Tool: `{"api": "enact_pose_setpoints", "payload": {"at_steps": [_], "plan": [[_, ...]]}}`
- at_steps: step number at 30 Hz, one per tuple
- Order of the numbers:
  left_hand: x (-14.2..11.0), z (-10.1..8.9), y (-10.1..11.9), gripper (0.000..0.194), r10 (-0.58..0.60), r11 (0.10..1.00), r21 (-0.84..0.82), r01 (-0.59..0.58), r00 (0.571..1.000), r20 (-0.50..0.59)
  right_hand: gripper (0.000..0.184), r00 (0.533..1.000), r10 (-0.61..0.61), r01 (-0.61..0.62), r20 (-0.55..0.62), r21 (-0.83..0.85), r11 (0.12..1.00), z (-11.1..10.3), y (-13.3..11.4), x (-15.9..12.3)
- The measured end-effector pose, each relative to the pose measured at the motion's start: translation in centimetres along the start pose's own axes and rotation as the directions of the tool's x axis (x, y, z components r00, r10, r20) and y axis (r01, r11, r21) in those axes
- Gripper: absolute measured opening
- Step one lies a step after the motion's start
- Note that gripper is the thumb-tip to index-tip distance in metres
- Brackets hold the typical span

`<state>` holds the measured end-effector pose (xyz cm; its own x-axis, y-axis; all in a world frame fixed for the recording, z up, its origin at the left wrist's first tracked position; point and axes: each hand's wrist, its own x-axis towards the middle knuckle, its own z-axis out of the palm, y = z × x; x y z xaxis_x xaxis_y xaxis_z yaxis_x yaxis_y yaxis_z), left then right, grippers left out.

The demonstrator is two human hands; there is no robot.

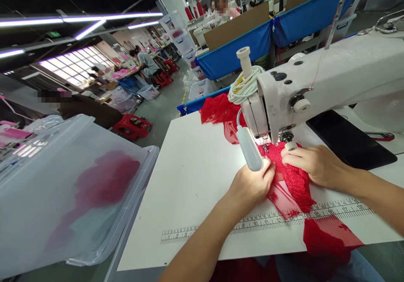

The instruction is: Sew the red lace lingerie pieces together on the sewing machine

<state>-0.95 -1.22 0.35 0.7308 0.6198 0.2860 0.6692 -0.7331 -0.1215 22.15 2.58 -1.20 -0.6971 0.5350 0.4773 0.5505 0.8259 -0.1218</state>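
Tube lights are glowing, gridded window is shining, red stools are kinda dotting the grey floor.

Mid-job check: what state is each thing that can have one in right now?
Red lace fabric: bunched
Left hand: fingers bent, touching the fabric
Right hand: fingers curled on the fabric
Sewing machine: threaded; running or stopped unclear
Presser foot: raised or lowered unclear
Machine lamp: lit
Black device: screen dark
Ceiling lights: lit
Plastic bin: holding red contents

Translucent bin at left; red stool beyond; black-screened device lying flat.
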Motion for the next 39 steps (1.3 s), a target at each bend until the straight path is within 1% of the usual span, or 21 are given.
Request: {"api": "enact_pose_setpoints", "payload": {"at_steps": [2, 4, 6, 9, 10, 12, 17, 21, 25, 33, 35, 39], "plan": [[0.1, -0.7, 0.2, 0.025, -0.003, 0.999, -0.032, 0.005, 0.999, 0.051, 0.034, 1.0, -0.012, 0.011, -0.012, -0.043, 0.999, -0.1, -0.1, 0.1], [0.0, -1.4, 0.3, 0.029, -0.034, 0.991, -0.127, 0.047, 0.995, 0.098, 0.032, 1.0, -0.005, 0.005, -0.005, -0.062, 0.998, -0.1, -0.1, 0.2], [-0.1, -1.8, 0.4, 0.045, -0.045, 0.973, -0.218, 0.072, 0.991, 0.125, 0.03, 1.0, 0.003, -0.002, 0.014, -0.051, 0.999, -0.1, -0.2, 0.1], [-0.4, -1.5, 0.4, 0.078, -0.047, 0.964, -0.256, 0.075, 0.992, 0.114, 0.027, 0.998, 0.008, -0.006, 0.055, -0.035, 0.999, -0.1, -0.1, -0.1], [-0.6, -1.2, 0.5, 0.085, -0.052, 0.964, -0.253, 0.077, 0.993, 0.103, 0.027, 0.998, 0.008, -0.006, 0.065, -0.036, 0.999, -0.1, 0.0, -0.2], [-0.8, -0.7, 0.6, 0.09, -0.073, 0.969, -0.229, 0.089, 0.994, 0.077, 0.027, 0.998, 0.005, -0.002, 0.067, -0.043, 0.999, -0.1, 0.1, -0.3], [-1.3, -0.2, 0.9, 0.088, -0.077, 0.988, -0.131, 0.076, 0.997, 0.002, 0.027, 0.999, -0.011, 0.013, 0.032, -0.064, 0.998, 0.0, 0.2, -0.2], [-1.3, -0.3, 1.0, 0.081, -0.084, 0.992, -0.098, 0.08, 0.996, -0.036, 0.03, 0.999, -0.031, 0.029, -0.021, -0.089, 0.996, 0.0, 0.1, -0.1], [-1.2, -0.2, 1.0, 0.08, -0.062, 0.996, -0.072, 0.057, 0.996, -0.064, 0.031, 0.998, -0.042, 0.037, -0.055, -0.087, 0.995, -0.1, -0.1, 0.1], [-1.2, -0.3, 1.1, 0.075, -0.076, 0.995, -0.064, 0.072, 0.995, -0.068, 0.032, 0.996, -0.055, 0.05, -0.074, -0.063, 0.997, -0.2, -0.1, 0.2], [-1.2, -0.3, 1.1, 0.074, -0.079, 0.996, -0.048, 0.077, 0.995, -0.06, 0.031, 0.997, -0.049, 0.045, -0.067, -0.067, 0.997, 0.0, -0.1, 0.2], [-1.1, -0.3, 1.1, 0.074, -0.08, 0.997, -0.011, 0.08, 0.996, -0.038, 0.031, 0.995, -0.032, 0.026, -0.093, -0.07, 0.997, 0.2, 0.1, 0.1]]}}
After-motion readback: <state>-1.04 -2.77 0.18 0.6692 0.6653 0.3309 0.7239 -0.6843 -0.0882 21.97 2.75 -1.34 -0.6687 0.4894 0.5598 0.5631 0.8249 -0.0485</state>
